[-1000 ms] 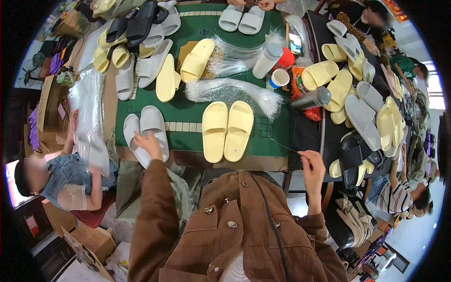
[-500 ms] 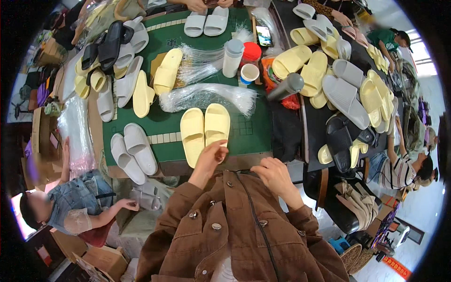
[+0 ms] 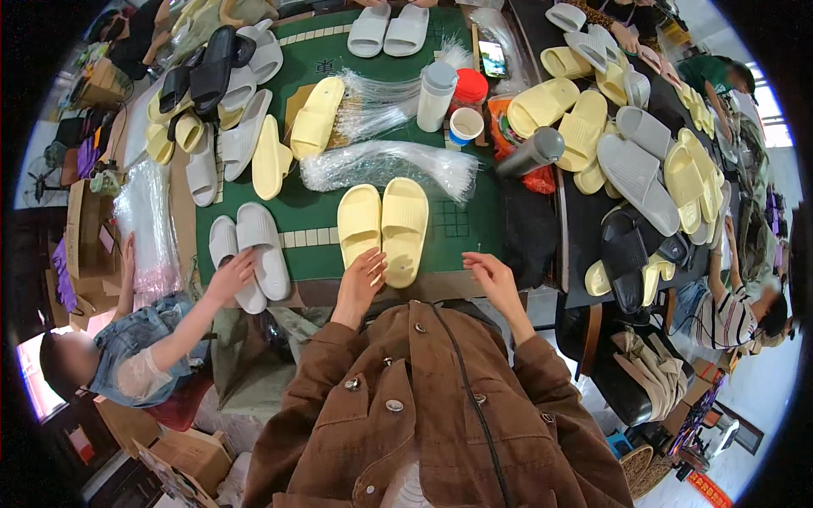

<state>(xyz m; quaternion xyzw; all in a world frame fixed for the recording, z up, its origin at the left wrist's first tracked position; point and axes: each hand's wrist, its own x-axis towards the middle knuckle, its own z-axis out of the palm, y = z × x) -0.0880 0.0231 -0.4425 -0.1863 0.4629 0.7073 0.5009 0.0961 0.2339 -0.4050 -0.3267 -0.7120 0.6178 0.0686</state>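
Two pale yellow slide slippers lie side by side before me, toes away: the left slipper (image 3: pixel 360 217) and the right slipper (image 3: pixel 405 222). My left hand (image 3: pixel 361 281) is over the heel of the left slipper, fingers loosely bent and slightly apart, without a visible grip; whether it touches is hard to tell. Off to the right, my right hand (image 3: pixel 493 281) hovers by the table's near edge, fingers spread and holding nothing. Beyond the slippers lies a bundle of clear plastic bags (image 3: pixel 398 168).
At left, a co-worker's hand (image 3: pixel 232 276) reaches over a pair of grey slippers (image 3: pixel 264 245). A grey-lidded bottle (image 3: pixel 436 97), a red-lidded jar (image 3: pixel 471 86) and a paper cup (image 3: pixel 466 127) stand farther back. A dark bottle (image 3: pixel 532 152) lies beside piled slippers on the right.
The right yellow slipper has shifted slightly away from the left one. My left hand has moved left and down, and my right hand's fingers have spread. The co-worker's hand has come to the grey slippers.
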